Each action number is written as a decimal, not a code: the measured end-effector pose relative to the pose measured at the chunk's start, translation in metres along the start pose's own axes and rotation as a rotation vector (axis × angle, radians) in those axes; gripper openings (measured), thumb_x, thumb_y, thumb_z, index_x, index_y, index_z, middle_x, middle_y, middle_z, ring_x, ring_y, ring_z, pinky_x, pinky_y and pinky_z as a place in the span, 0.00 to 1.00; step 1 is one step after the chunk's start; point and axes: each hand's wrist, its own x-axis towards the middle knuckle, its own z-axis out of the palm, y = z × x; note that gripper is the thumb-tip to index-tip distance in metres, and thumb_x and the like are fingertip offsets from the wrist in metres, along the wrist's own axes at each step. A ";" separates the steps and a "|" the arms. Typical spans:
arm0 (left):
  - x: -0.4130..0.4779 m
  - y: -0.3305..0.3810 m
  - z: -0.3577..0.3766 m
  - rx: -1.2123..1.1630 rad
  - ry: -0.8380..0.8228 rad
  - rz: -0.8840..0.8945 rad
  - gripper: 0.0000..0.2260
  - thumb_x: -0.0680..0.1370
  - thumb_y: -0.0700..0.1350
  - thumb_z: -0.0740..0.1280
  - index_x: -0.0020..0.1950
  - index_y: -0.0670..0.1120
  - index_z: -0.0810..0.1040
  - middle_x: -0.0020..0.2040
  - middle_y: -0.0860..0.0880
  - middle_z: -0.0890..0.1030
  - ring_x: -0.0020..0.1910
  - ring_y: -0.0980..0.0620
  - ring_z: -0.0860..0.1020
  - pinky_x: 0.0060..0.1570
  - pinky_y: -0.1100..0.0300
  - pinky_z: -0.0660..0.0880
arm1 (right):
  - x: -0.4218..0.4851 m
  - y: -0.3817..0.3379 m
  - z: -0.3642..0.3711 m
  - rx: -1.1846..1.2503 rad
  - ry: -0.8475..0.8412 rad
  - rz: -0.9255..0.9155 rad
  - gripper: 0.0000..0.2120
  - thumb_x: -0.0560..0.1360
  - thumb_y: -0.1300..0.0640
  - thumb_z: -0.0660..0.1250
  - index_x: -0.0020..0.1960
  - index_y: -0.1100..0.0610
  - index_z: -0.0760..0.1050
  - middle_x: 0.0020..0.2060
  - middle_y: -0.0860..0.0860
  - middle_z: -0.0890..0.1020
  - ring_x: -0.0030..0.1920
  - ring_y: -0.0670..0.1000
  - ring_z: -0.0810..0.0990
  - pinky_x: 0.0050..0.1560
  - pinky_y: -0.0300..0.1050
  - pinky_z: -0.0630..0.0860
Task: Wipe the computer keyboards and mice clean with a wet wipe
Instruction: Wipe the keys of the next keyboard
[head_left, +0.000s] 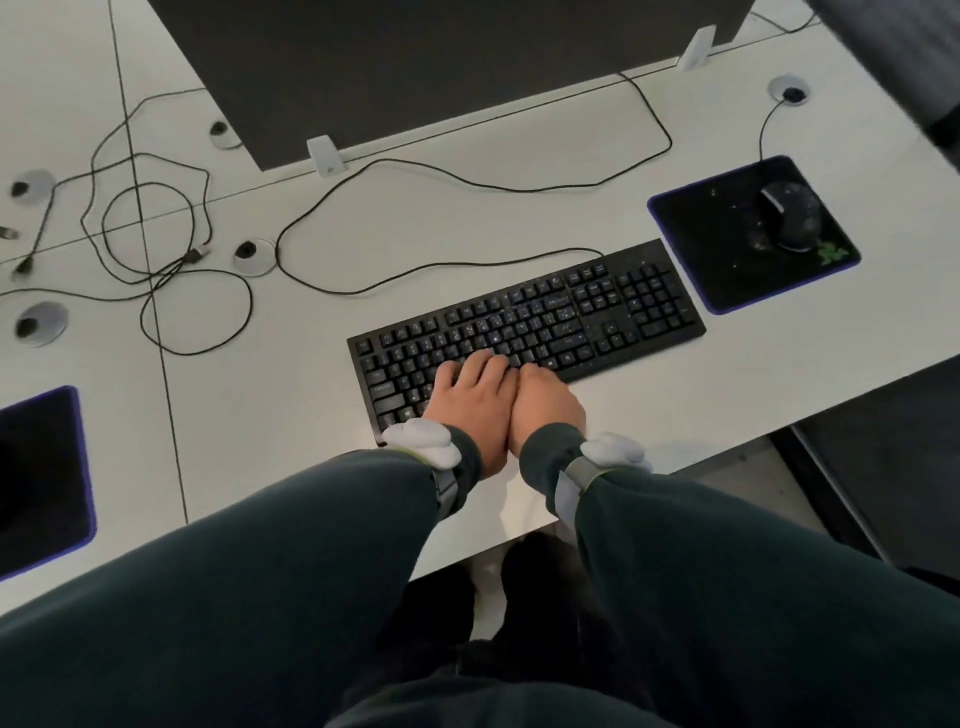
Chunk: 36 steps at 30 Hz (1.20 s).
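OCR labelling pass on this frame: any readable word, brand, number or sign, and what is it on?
No text can be quoted.
Keyboard: key legends show as pale marks, too blurred to read.
Mouse pad: green logo at one corner, a symbol with no legible letters.
Mouse: no marking readable.

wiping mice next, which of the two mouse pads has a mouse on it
The right mouse pad, with the green logo: the black mouse sits on it. The left pad, cut off by the frame, shows none clearly.
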 end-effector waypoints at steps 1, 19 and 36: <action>0.000 0.002 -0.001 -0.002 -0.008 -0.006 0.34 0.69 0.52 0.67 0.75 0.48 0.65 0.72 0.49 0.66 0.74 0.45 0.60 0.68 0.46 0.61 | 0.000 0.001 0.000 -0.012 -0.015 -0.010 0.10 0.80 0.60 0.56 0.59 0.57 0.71 0.59 0.55 0.77 0.56 0.58 0.80 0.51 0.49 0.74; 0.002 -0.002 -0.009 0.042 -0.020 0.012 0.28 0.73 0.48 0.63 0.74 0.48 0.65 0.73 0.48 0.64 0.75 0.44 0.57 0.68 0.45 0.59 | 0.016 0.028 -0.026 -0.043 0.001 0.128 0.11 0.77 0.58 0.62 0.58 0.57 0.70 0.60 0.56 0.76 0.57 0.60 0.79 0.53 0.51 0.74; 0.003 0.011 -0.007 0.036 -0.059 -0.006 0.29 0.74 0.48 0.62 0.75 0.48 0.63 0.75 0.48 0.62 0.77 0.44 0.55 0.70 0.44 0.57 | 0.028 0.051 -0.033 0.068 0.125 0.218 0.09 0.80 0.56 0.61 0.58 0.59 0.71 0.58 0.58 0.78 0.55 0.60 0.79 0.48 0.49 0.72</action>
